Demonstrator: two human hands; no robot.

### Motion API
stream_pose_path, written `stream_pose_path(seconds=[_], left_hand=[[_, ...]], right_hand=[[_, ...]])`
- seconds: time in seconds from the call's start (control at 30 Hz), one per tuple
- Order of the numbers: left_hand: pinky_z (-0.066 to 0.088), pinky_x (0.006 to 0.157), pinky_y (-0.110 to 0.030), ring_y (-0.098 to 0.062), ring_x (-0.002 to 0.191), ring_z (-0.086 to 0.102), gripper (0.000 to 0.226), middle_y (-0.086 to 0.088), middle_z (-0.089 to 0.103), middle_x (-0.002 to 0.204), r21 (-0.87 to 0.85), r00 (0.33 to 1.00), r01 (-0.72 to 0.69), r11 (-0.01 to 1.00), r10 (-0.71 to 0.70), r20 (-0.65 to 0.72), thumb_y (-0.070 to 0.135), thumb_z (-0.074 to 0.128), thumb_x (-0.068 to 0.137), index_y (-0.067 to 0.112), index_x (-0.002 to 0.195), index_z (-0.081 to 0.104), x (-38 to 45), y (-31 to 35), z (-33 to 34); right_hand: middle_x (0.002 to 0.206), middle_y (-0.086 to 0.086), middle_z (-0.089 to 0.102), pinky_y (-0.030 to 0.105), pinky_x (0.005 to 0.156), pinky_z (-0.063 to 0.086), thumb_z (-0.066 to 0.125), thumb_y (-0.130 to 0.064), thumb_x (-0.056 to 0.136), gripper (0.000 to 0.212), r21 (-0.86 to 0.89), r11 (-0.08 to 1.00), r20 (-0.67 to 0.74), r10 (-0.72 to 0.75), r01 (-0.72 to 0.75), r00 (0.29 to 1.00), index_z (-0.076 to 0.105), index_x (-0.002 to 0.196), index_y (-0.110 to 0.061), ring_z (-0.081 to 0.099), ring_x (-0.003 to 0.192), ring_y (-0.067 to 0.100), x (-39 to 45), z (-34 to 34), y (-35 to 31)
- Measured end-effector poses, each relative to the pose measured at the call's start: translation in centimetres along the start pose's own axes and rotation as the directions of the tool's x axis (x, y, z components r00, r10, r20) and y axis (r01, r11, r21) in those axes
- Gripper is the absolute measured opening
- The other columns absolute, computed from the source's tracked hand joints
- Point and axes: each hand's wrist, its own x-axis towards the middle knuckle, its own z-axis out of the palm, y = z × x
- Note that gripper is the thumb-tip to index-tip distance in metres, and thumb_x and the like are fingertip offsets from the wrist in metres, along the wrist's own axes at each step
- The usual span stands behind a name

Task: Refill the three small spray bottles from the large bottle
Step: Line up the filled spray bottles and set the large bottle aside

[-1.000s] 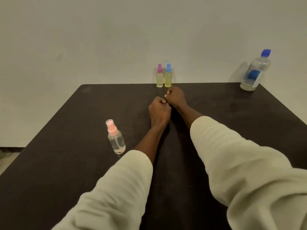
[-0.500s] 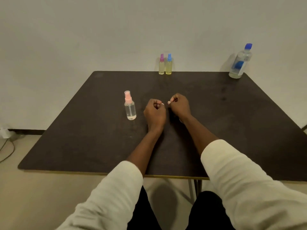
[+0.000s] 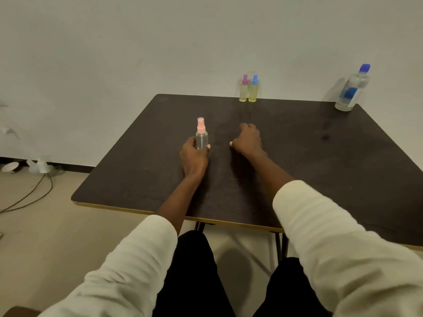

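Dark bench (image 3: 320, 168). Left hand (image 3: 194, 156) fingers wrapped round pink-capped spray bottle (image 3: 202, 136), upright. Right hand (image 3: 248, 140) fingers curled, nothing seen held. Purple-capped spray bottle (image 3: 244, 91), blue-capped spray bottle (image 3: 253, 92) beyond right fingers; large bottle (image 3: 351, 90) far right.

Base of pink-capped bottle (image 3: 202, 138) behind left hand (image 3: 194, 157)

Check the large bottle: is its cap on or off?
On. The large bottle stands upright, no hand on it, its blue cap seated on top.
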Motion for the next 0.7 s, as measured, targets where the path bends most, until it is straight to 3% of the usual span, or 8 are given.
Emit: stream_pose_path(seconds=[0.1, 0.2, 0.3, 0.47, 0.6, 0.7], left_hand=[[0.052, 0.079, -0.029, -0.015, 0.092, 0.066, 0.028, 0.002, 0.069, 0.1, 0.01, 1.0, -0.009, 1.0, 0.009, 0.01, 0.018, 0.077, 0.088, 0.01, 0.113, 0.069, 1.6, -0.3, 1.0], [0.054, 0.083, -0.031, -0.018, 0.096, 0.067, 0.03, 0.0, 0.071, 0.104, 0.026, 0.999, -0.018, 1.0, 0.017, 0.03, 0.021, 0.077, 0.087, 0.012, 0.115, 0.069, 3.8, -0.3, 3.3], [0.051, 0.081, -0.028, -0.016, 0.096, 0.066, 0.03, 0.003, 0.07, 0.105, 0.025, 0.996, -0.048, 0.999, 0.046, 0.073, 0.022, 0.076, 0.089, 0.013, 0.117, 0.069, 6.6, 0.1, 6.3], [0.054, 0.091, -0.036, -0.018, 0.103, 0.064, 0.036, -0.005, 0.07, 0.117, 0.069, 0.991, -0.069, 0.995, 0.06, 0.122, 0.025, 0.075, 0.09, 0.013, 0.123, 0.064, 12.1, 0.5, 11.7], [0.055, 0.093, -0.04, -0.023, 0.105, 0.067, 0.035, -0.006, 0.072, 0.115, 0.075, 0.989, -0.073, 0.994, 0.063, 0.133, 0.026, 0.076, 0.088, 0.014, 0.119, 0.067, 16.9, 0.7, 15.8], [0.056, 0.091, -0.039, -0.021, 0.098, 0.068, 0.03, -0.004, 0.074, 0.11, 0.095, 0.99, -0.07, 0.993, 0.058, 0.132, 0.028, 0.077, 0.087, 0.016, 0.114, 0.072, 20.2, 0.7, 18.4]], right_hand=[[0.162, 0.015, 0.013, 0.051, 0.119, 0.02, 0.073, -0.039, 0.084, 0.09, -0.05, 0.996, 0.135, 0.086, -0.08, 0.987, 0.022, 0.154, -0.016, 0.014, 0.149, 0.035, 2.2, -1.1, 0.6], [0.163, 0.017, 0.006, 0.056, 0.117, 0.016, 0.071, -0.054, 0.082, 0.095, -0.158, 0.975, 0.226, 0.193, -0.159, 0.955, 0.022, 0.155, -0.018, 0.006, 0.15, 0.038, 4.0, -1.5, 1.3], [0.163, 0.016, 0.009, 0.057, 0.115, 0.021, 0.074, -0.057, 0.076, 0.089, -0.271, 0.943, 0.313, 0.278, -0.195, 0.908, 0.041, 0.146, -0.012, 0.007, 0.149, 0.039, 6.3, -2.2, 0.8], [0.162, 0.014, 0.012, 0.058, 0.112, 0.029, 0.082, -0.056, 0.063, 0.114, -0.386, 0.906, 0.406, 0.334, -0.172, 0.85, 0.023, 0.154, -0.022, 0.013, 0.147, 0.04, 10.3, -2.4, 1.0], [0.16, 0.014, 0.02, 0.061, 0.111, 0.031, 0.088, -0.062, 0.048, 0.125, -0.449, 0.889, 0.504, 0.34, -0.096, 0.794, 0.03, 0.151, -0.02, 0.017, 0.146, 0.044, 13.5, -1.7, 1.1], [0.158, 0.014, 0.023, 0.061, 0.11, 0.031, 0.085, -0.059, 0.06, 0.115, -0.488, 0.871, 0.55, 0.355, -0.054, 0.756, 0.027, 0.153, -0.023, 0.019, 0.144, 0.045, 15.7, -2.1, 0.8]])
